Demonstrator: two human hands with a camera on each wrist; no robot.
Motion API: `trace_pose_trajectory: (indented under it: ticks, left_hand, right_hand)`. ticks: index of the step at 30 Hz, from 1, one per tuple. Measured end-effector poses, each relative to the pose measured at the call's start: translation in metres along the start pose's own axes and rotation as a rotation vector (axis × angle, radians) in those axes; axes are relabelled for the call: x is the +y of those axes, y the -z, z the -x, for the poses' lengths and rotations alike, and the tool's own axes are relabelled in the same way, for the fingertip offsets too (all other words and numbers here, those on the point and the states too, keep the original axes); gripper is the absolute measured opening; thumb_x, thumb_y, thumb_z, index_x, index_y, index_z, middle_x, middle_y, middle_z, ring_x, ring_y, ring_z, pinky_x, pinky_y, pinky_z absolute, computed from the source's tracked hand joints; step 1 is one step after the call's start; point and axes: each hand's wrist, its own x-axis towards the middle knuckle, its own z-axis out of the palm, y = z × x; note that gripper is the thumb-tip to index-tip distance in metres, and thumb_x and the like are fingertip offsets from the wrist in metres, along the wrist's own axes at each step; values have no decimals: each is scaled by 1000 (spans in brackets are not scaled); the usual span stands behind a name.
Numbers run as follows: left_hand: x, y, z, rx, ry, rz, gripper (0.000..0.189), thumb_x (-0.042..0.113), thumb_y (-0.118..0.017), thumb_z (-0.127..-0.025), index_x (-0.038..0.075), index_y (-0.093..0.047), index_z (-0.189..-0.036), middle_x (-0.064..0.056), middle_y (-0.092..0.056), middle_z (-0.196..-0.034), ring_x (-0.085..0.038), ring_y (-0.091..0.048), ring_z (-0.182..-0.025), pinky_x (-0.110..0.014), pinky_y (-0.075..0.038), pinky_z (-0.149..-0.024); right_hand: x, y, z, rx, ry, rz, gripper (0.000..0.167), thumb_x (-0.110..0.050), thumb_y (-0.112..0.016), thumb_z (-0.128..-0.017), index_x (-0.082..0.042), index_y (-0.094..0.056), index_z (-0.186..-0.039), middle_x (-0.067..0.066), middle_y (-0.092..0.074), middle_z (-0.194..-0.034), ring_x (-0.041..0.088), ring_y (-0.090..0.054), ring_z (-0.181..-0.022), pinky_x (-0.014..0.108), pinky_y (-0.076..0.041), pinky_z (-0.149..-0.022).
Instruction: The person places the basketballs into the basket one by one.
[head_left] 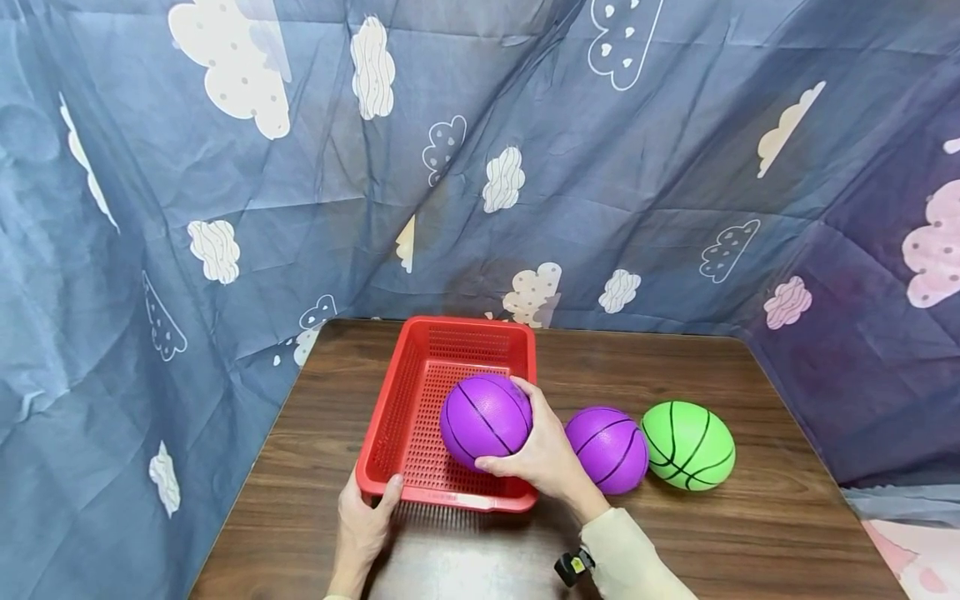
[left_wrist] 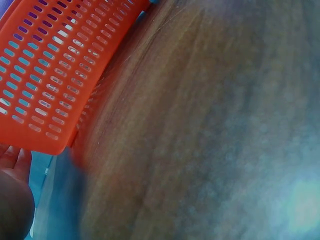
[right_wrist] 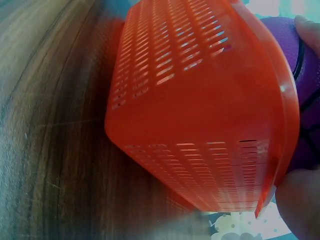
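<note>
A purple ball (head_left: 483,417) with black basketball lines is gripped by my right hand (head_left: 543,450), thumb in front and fingers over its far right side. It is over the right part of a red perforated plastic basket (head_left: 420,400); whether it touches the bottom I cannot tell. My left hand (head_left: 363,517) holds the basket's near left corner, thumb on the rim. In the left wrist view its fingers (left_wrist: 20,162) touch the basket wall (left_wrist: 60,75). The right wrist view shows the ball (right_wrist: 307,95) just beyond the basket rim (right_wrist: 287,100).
Right of the basket a second purple ball (head_left: 607,450) lies on the brown wooden table (head_left: 757,533), beside a green ball (head_left: 688,446) with black lines. Blue cloth (head_left: 315,167) with cloud prints hangs behind the table and along its left side.
</note>
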Motion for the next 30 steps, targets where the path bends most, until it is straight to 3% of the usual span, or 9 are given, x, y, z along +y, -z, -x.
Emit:
trace_pose_trajectory:
  ticks: [4, 7, 19, 30]
  left_hand:
    - [-2, 0, 0, 1, -22, -19, 47, 2, -81, -94, -7, -69, -138, -24, -79, -118, -18, -77, -108, -11, -55, -99]
    - [-2, 0, 0, 0, -29, -27, 47, 3, -81, -93, -6, -70, -138, -23, -80, -118, -19, -77, -108, -10, -55, -98]
    - [-1, 0, 1, 0, -4, -19, 48, 4, -82, -94, -5, -69, -139, -23, -79, -120, -18, -77, -109, -11, -55, -99]
    - [-3, -1, 2, 4, -2, 15, 48, 1, -81, -94, -8, -68, -139, -25, -78, -120, -17, -76, -109, -12, -56, -99]
  right_hand:
    - [2, -2, 0, -8, -13, 50, 132, -60, -109, -55, -37, -39, -165, 3, -59, -151, 30, -69, -127, 53, -62, -103]
    - [7, -5, -1, -29, -5, 100, 134, -62, -109, -54, -36, -40, -165, 1, -58, -151, 28, -69, -127, 52, -62, -104]
    - [9, -13, -6, -175, 168, 333, 129, -53, -110, -58, -18, -45, -164, 1, -52, -158, 25, -61, -137, 51, -59, -112]
    - [7, -7, -5, -218, 241, 358, 123, -51, -109, -64, -14, -46, -163, 3, -50, -156, 23, -59, -139, 50, -58, -115]
